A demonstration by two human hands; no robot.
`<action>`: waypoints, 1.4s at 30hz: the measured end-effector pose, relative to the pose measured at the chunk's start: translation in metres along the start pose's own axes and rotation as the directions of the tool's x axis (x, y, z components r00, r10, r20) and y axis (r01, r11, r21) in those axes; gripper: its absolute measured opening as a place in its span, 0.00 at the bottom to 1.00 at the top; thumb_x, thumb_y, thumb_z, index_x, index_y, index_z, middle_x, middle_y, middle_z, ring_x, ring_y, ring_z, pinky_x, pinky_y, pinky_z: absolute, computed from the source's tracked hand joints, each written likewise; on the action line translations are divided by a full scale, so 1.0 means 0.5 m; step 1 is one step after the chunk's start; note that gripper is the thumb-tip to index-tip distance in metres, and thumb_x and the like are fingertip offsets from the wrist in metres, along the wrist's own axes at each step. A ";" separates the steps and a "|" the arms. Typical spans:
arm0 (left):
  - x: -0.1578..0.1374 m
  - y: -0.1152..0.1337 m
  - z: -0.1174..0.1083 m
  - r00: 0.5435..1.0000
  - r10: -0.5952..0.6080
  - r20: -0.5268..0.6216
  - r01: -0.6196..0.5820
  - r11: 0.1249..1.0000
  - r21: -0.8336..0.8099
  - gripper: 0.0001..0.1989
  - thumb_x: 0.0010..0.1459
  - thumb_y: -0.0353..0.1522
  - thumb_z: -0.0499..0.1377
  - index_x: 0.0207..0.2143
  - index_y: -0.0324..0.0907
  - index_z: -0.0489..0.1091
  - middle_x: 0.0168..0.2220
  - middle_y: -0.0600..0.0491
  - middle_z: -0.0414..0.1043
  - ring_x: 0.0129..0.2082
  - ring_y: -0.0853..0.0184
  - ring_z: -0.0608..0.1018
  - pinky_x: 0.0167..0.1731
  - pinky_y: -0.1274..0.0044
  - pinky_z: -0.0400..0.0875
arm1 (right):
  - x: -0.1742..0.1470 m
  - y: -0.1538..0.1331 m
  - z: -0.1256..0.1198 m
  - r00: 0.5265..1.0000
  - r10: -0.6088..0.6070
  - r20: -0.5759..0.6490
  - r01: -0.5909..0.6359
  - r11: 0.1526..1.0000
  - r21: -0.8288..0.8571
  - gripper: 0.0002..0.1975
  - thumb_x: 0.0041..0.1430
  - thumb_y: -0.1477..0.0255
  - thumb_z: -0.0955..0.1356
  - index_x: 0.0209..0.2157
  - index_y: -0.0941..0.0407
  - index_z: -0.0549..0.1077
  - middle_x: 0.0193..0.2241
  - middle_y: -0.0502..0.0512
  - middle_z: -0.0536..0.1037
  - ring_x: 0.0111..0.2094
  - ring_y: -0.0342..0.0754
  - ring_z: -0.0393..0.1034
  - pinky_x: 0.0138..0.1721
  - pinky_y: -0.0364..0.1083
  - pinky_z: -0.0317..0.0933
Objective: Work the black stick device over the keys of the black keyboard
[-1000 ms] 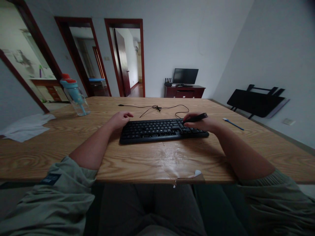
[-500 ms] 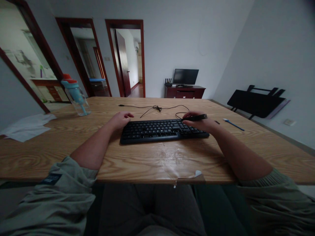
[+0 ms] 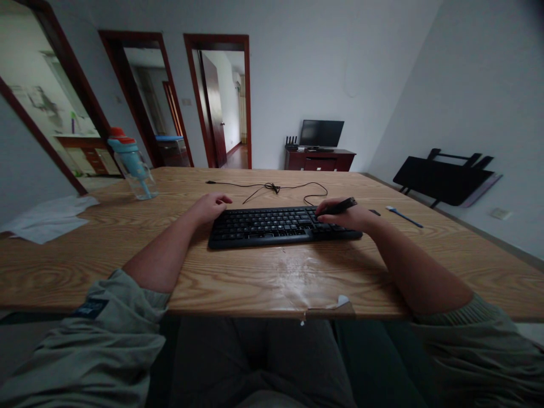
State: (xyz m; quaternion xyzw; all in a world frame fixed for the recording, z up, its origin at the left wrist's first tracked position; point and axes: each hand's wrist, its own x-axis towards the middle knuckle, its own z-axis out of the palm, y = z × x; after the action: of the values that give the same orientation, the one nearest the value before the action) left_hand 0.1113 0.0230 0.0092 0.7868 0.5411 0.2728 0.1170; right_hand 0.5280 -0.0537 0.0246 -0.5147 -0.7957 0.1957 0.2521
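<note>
A black keyboard [image 3: 272,224] lies on the wooden table in front of me, with some gaps showing among its front-row keys. My left hand [image 3: 211,206] is at its back left corner, fingers curled against the edge; their undersides are hidden. Over the keyboard's right part, my right hand [image 3: 342,214] grips a black, thick-handled tool [image 3: 342,205]. The handle slants up to the right, and its working end is hidden by my fingers near the keys. A thin black cable [image 3: 293,186] with a tied bundle lies behind the keyboard.
A blue brush with a white head [image 3: 403,216] lies at the right, and a small dark piece [image 3: 374,212] beside my right wrist. At the left stand a clear bottle with a red lid [image 3: 135,170] and white paper [image 3: 51,218]. Peeling tape [image 3: 331,310] marks the front edge.
My right hand has dipped slightly toward the keys, and the black tool's handle now tilts up more steeply. My left hand and the keyboard stay essentially in place.
</note>
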 end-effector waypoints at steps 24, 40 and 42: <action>-0.003 0.004 0.001 0.999 -0.032 0.009 0.032 0.999 -0.011 0.20 0.48 0.34 0.54 0.41 0.40 0.79 0.33 0.49 0.78 0.33 0.60 0.77 0.36 0.72 0.70 | -0.008 -0.001 0.002 0.994 -0.047 -0.102 0.045 0.999 -0.026 0.08 0.56 0.63 0.69 0.35 0.50 0.76 0.37 0.53 0.80 0.42 0.55 0.74 0.47 0.54 0.68; -0.002 0.003 0.001 0.999 -0.040 0.017 0.040 0.999 -0.017 0.20 0.47 0.34 0.54 0.41 0.41 0.78 0.34 0.50 0.79 0.37 0.58 0.77 0.38 0.72 0.71 | -0.010 -0.023 -0.001 0.955 0.091 -0.282 -0.090 0.996 0.016 0.20 0.60 0.52 0.66 0.40 0.53 0.78 0.27 0.54 0.78 0.31 0.51 0.73 0.32 0.48 0.67; 0.000 -0.001 0.003 0.999 -0.036 0.018 0.036 0.999 -0.018 0.20 0.47 0.34 0.54 0.41 0.41 0.78 0.34 0.50 0.79 0.37 0.59 0.78 0.38 0.72 0.71 | -0.013 -0.026 -0.002 0.969 0.141 -0.201 -0.125 0.988 0.089 0.20 0.58 0.52 0.67 0.42 0.53 0.77 0.26 0.52 0.77 0.26 0.48 0.70 0.26 0.47 0.64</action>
State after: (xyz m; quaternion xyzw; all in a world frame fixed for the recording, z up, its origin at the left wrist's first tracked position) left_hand 0.1115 0.0233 0.0076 0.7782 0.5517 0.2687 0.1337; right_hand 0.5215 -0.0647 0.0317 -0.5746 -0.7209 0.1874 0.3389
